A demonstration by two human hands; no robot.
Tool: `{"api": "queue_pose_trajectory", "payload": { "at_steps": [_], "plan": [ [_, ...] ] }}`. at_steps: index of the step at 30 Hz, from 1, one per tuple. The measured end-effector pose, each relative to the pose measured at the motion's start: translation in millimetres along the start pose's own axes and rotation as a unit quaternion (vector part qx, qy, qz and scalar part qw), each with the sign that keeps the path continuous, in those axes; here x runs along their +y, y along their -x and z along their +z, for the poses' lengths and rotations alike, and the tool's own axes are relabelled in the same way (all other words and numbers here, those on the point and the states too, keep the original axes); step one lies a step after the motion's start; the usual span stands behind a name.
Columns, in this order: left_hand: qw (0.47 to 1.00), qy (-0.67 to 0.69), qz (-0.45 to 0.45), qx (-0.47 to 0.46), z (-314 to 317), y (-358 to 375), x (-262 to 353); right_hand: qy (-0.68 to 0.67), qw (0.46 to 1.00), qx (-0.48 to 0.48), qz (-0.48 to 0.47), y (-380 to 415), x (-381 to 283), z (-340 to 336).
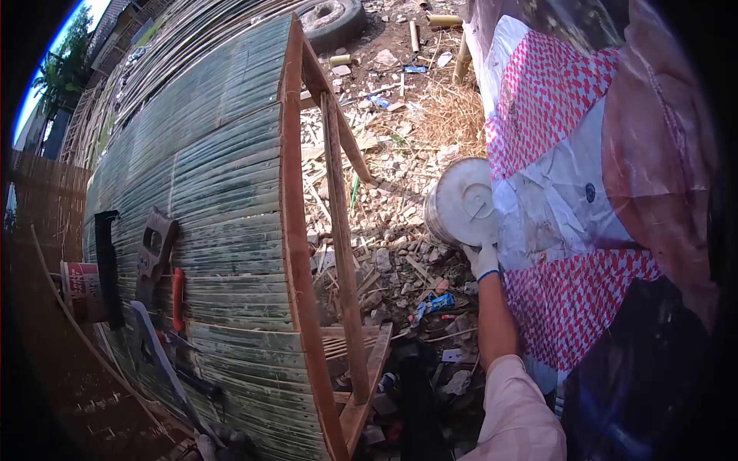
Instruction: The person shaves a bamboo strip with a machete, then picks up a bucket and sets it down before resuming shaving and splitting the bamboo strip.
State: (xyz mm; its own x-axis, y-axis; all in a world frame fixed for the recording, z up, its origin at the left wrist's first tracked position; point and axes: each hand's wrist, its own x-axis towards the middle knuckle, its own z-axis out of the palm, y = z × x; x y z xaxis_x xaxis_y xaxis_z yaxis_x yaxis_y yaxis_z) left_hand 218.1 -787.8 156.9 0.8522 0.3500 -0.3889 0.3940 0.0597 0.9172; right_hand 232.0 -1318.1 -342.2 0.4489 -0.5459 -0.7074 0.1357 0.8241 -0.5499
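Observation:
My right hand (pixel 483 261), in a white glove with a blue cuff edge, grips the edge of a round whitish bucket (pixel 469 201) at the centre right. The bucket's pale round face is turned toward me, over rubble-covered ground. Some of my fingers are hidden at its edge. Beside the hand hangs a red-and-white patterned cloth or sheet (pixel 553 100). My left hand cannot be seen.
On the left, a slatted bamboo platform (pixel 231 230) with a wooden frame holds a handsaw (pixel 157 238), a red-handled tool (pixel 178 300) and other tools. A labelled bucket (pixel 81 292) stands beyond it. A tyre (pixel 334 23) lies at the top.

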Motion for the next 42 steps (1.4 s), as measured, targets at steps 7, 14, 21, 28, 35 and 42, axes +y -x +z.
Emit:
{"api": "queue_pose_trajectory", "payload": {
  "at_steps": [7, 14, 21, 28, 35, 42],
  "plan": [
    [0.999, 0.019, -0.031, -0.009, -36, 12, 2, 0.086, 0.995, 0.035, -0.035, 70, 27, 0],
    [0.994, 0.108, 0.02, -0.021, -40, 9, -9, 0.124, 0.988, 0.071, 0.052, 137, 24, -24],
    [0.992, 0.102, -0.026, -0.076, -55, 22, -3, 0.239, 0.969, 0.051, 0.029, 234, 22, -58],
    [0.98, 0.096, -0.09, -0.147, -110, 41, 4, 0.343, 0.937, 0.033, 0.062, 314, -2, -161],
    [0.966, 0.13, -0.056, -0.216, -243, 49, 24, 0.447, 0.891, 0.045, 0.072, 474, -1, -223],
    [0.975, 0.082, 0.014, -0.204, -416, 35, 33, 0.588, 0.807, 0.034, 0.054, 590, 37, -313]
  ]
}}
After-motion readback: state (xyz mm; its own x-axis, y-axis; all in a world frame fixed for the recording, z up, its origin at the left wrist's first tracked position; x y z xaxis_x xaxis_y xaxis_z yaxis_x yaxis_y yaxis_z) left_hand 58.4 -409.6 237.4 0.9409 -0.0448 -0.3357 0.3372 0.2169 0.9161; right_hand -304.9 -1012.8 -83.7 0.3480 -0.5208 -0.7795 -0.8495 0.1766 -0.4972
